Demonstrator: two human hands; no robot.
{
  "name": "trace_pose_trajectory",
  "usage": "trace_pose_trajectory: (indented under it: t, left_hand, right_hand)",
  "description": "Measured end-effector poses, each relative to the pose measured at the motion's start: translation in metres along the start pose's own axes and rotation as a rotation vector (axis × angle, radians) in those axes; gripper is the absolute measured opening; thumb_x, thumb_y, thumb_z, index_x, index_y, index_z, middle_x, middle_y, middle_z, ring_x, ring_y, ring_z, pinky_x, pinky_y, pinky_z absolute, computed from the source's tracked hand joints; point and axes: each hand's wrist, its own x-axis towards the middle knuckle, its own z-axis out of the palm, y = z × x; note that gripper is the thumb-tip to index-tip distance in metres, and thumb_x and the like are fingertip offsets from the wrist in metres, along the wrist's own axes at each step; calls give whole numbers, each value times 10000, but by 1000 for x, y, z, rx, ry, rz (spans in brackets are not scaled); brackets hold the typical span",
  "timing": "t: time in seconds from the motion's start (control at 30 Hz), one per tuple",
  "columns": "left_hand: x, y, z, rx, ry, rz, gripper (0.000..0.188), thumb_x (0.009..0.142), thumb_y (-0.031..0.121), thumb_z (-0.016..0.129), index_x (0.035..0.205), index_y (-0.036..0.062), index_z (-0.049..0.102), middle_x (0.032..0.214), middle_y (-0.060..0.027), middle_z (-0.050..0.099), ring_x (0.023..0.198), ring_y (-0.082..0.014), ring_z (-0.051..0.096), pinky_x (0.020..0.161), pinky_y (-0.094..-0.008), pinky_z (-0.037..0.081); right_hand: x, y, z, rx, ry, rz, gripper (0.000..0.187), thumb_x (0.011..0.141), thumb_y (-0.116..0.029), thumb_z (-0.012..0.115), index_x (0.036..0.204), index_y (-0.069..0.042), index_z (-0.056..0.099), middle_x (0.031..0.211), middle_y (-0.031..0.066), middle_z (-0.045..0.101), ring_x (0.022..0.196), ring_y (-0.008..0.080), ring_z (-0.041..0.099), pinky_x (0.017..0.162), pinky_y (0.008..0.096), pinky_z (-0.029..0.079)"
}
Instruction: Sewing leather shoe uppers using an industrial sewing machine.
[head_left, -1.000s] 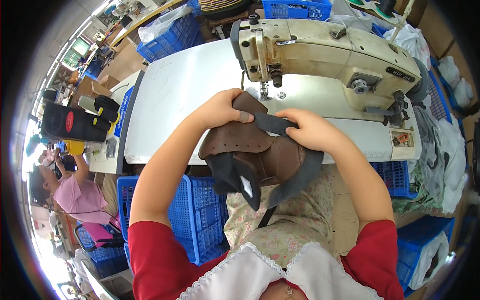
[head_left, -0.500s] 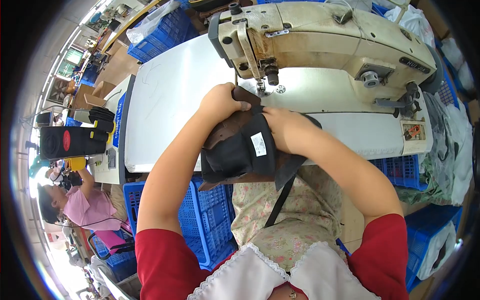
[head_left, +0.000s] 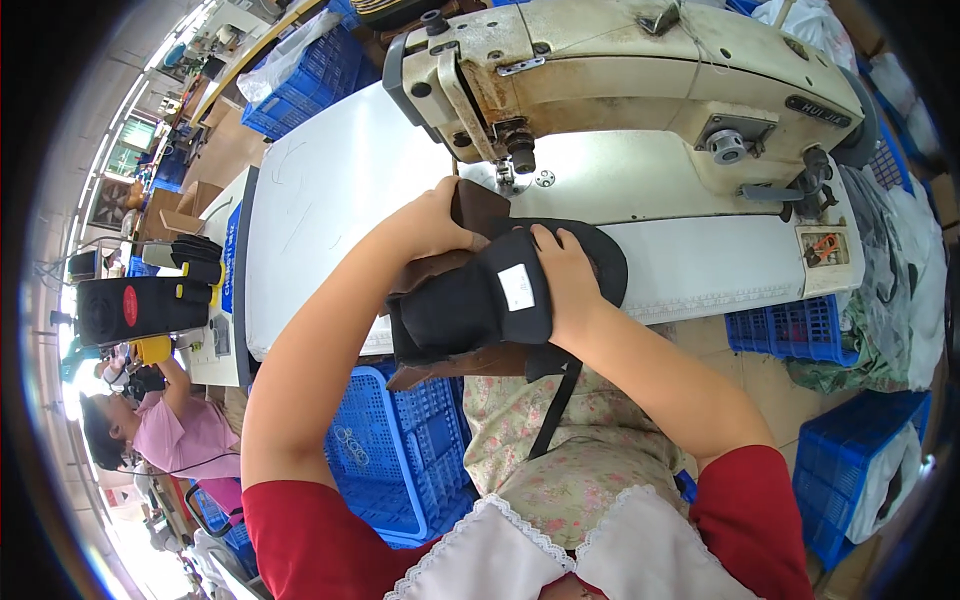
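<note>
A half-sewn bag piece of black fabric and brown leather-like material hangs at the front edge of the sewing machine's bed. On the black side sits a white label. My left hand grips the brown part on the left, its thumb over the top and its other fingers mostly hidden. Across the black fabric beside the label, my right hand holds the piece, fingers bent over it and thumb out of sight. The brown part's far end lies just in front of the presser foot of the cream sewing machine.
The machine's white table spreads to the left. Blue crates stand below the table, at right and far left. Clear plastic bags hang at the right. Another person in pink sits at a machine on the left.
The bag piece has turned, so its rounded black part now spreads out to the right. My right hand has shifted from the far edge onto the fabric beside the label. My left hand keeps its grip.
</note>
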Motion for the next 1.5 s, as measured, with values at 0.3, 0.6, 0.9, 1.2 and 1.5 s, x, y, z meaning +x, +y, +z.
trace_pose_trajectory:
  t: [0.3,0.6,0.9,1.2,1.5]
  left_hand:
    - [-9,2,21,17,225,-33,821,662,323,789,1370,106,434,1123,-202,653,1047,-368,637,878,-428,520]
    - [-2,0,24,1,215,-122,789,680,264,782,1370,129,425,1221,-194,602,1012,-400,643,865,-447,532]
    - [-9,-7,17,-119,132,214,359,787,192,729,1124,76,682,1320,-185,526,1235,-381,513,1014,-416,438]
    - [-17,0,-5,157,-8,474,332,799,207,696,1080,30,713,1180,-122,591,1041,-330,567,925,-425,444]
    - [-23,-38,-45,491,-229,939,482,865,53,501,1346,52,477,1455,-129,467,1340,-282,459,1132,-431,355]
  right_hand:
    - [9,19,-22,50,-106,131,491,871,-429,632,1254,-121,629,1137,49,591,1134,254,527,887,458,440]
    - [23,32,-26,69,-129,170,412,811,-326,729,1090,-32,657,1073,99,579,1001,267,589,787,390,534]
    - [10,41,-22,116,-48,79,440,846,-363,648,1129,-26,666,1044,89,580,920,262,589,760,386,512]
    - [10,48,-18,93,-10,12,472,835,-396,658,1147,-42,666,1036,64,577,905,226,582,721,347,500]
    - [18,62,-24,133,-64,-64,449,786,-362,705,1161,-118,676,1058,60,591,893,235,588,728,363,511]
